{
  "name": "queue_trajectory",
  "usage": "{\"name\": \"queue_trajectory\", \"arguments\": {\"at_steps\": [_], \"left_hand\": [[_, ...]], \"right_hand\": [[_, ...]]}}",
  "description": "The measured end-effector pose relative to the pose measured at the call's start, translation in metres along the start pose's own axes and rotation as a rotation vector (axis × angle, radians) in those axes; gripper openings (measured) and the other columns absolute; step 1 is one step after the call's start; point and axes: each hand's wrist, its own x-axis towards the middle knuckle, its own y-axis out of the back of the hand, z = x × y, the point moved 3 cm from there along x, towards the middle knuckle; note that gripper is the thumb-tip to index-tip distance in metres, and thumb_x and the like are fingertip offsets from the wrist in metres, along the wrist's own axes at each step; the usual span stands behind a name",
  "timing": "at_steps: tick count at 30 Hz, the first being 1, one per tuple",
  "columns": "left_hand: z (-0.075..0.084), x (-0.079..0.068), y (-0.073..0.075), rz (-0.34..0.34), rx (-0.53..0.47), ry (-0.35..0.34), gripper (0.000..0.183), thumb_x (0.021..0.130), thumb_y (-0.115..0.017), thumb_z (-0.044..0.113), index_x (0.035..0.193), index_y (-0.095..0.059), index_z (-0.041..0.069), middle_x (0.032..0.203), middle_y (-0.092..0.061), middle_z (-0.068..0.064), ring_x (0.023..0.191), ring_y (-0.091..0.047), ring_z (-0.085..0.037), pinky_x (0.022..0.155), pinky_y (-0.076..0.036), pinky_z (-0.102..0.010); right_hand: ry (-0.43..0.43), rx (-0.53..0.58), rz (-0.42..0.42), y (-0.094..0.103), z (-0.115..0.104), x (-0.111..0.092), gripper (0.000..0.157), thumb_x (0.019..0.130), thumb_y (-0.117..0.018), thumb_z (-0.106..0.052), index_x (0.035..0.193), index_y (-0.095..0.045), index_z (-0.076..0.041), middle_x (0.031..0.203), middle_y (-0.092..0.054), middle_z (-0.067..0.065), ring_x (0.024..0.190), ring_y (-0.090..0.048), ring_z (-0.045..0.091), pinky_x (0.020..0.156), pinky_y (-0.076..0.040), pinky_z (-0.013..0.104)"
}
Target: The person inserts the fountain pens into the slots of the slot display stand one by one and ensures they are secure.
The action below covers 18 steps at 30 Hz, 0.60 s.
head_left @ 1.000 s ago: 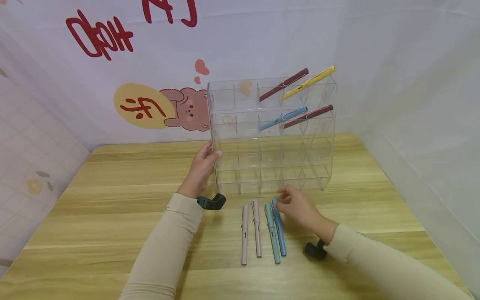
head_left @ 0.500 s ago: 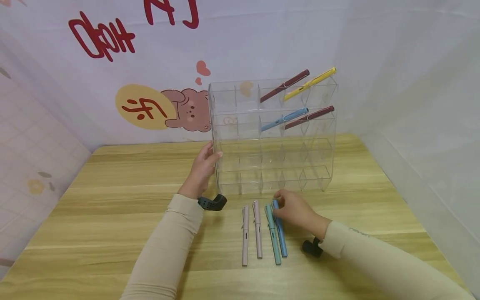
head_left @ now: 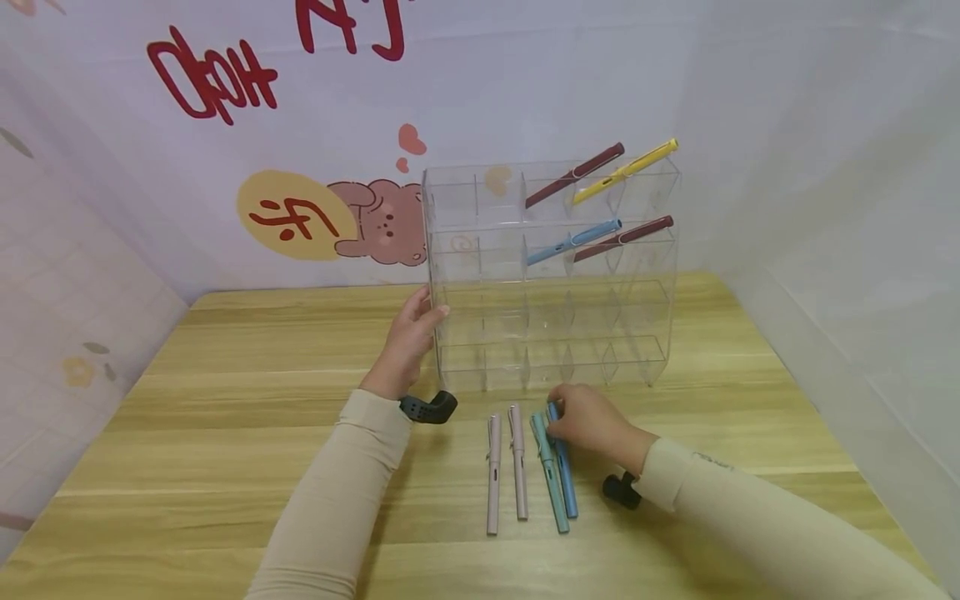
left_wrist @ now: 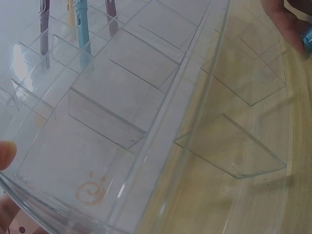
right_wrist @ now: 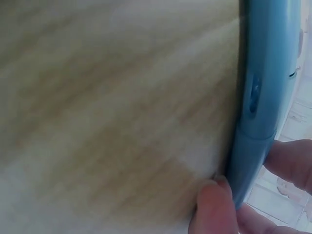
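Observation:
My left hand [head_left: 408, 337] grips the left side of a clear acrylic rack [head_left: 551, 354] that stands upright on the table. In the left wrist view its thumb [left_wrist: 7, 153] lies on the near face of the rack's edge. My right hand [head_left: 592, 421] pinches the upper end of a blue pen [head_left: 566, 479] lying on the table. Fingertips [right_wrist: 214, 207] sit on both sides of that pen in the right wrist view. Close beside it lies a teal pen [head_left: 553, 479]. Further left are two pale pink pens [head_left: 493, 492] [head_left: 519, 471], roughly parallel.
In the rack's upper rows lean two dark red pens [head_left: 573, 177] [head_left: 622, 239], a yellow pen [head_left: 626, 172] and a light blue pen [head_left: 573, 243]. A printed cloth [head_left: 562, 83] hangs behind the wooden table [head_left: 225, 417]. Each wrist wears a dark camera band [head_left: 429, 408].
My right hand has moved slightly down and left, its fingers closing on the blue pen's upper end. The teal pen's lower end has shifted slightly right. My left hand stays on the rack.

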Motion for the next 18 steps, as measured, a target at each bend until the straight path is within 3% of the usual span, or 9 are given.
{"name": "queue_trajectory", "arguments": {"at_steps": [12, 18], "left_hand": [[0.0005, 0.0004, -0.0004, -0.007, -0.003, 0.004, 0.056, 0.1, -0.051, 0.019, 0.152, -0.03, 0.018, 0.15, -0.036, -0.012, 0.131, -0.04, -0.031, 0.107, -0.031, -0.056], [0.0015, -0.0022, -0.0003, -0.007, 0.009, 0.013, 0.057, 0.1, -0.051, 0.021, 0.152, -0.029, 0.018, 0.151, -0.035, -0.012, 0.132, -0.038, -0.031, 0.108, -0.029, -0.056]], "right_hand": [[-0.006, -0.013, 0.005, -0.0016, 0.0033, 0.0049, 0.035, 0.076, -0.07, -0.002, 0.108, -0.062, 0.005, 0.08, -0.06, 0.006, 0.067, -0.053, 0.016, 0.059, -0.046, 0.028], [-0.017, 0.064, 0.013, 0.0022, 0.0042, 0.0011, 0.028, 0.074, -0.07, -0.002, 0.101, -0.062, 0.001, 0.079, -0.061, 0.007, 0.064, -0.053, 0.016, 0.056, -0.044, 0.028]]}}
